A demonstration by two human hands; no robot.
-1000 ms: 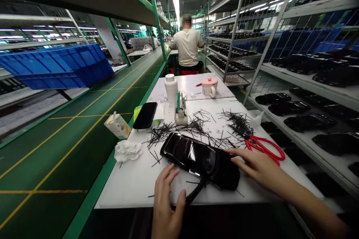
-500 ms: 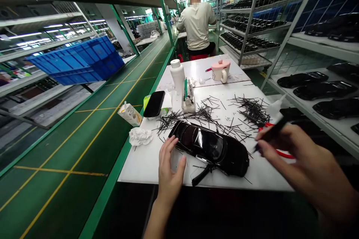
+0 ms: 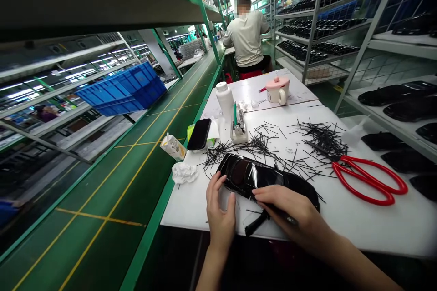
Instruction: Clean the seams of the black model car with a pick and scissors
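From the head view, I can see a black model car [image 3: 269, 175] lying on the white tabletop [image 3: 362, 229], slightly askew, between the two hands. The left hand [image 3: 220, 213] is at the car's left end, its fingers loosely curved and parted from the thumb, gripping nothing; the fingertips are right at the near edge of the body, and I can't tell how firmly they rest there. The right hand [image 3: 302, 213] lies across the car's near side, hiding part of it. Its fingers are drawn together around a dark slim tool [image 3: 290, 219], mostly covered by the hand, with the fingertips against the side of the car near its middle. A short black piece [image 3: 256, 224] lies on the table just below the car, between the hands.

Black strips [image 3: 256, 144] are strewn beyond the car, and red-handled scissors [image 3: 344, 162] lie to its right with their blades among more strips.

Half a second ago the right hand was off to the car's right, holding the dark tool in front of the scissors; now it has come over to the car, and the red handles show fully. The left hand has stayed by the same end, and the car lies much as it did.
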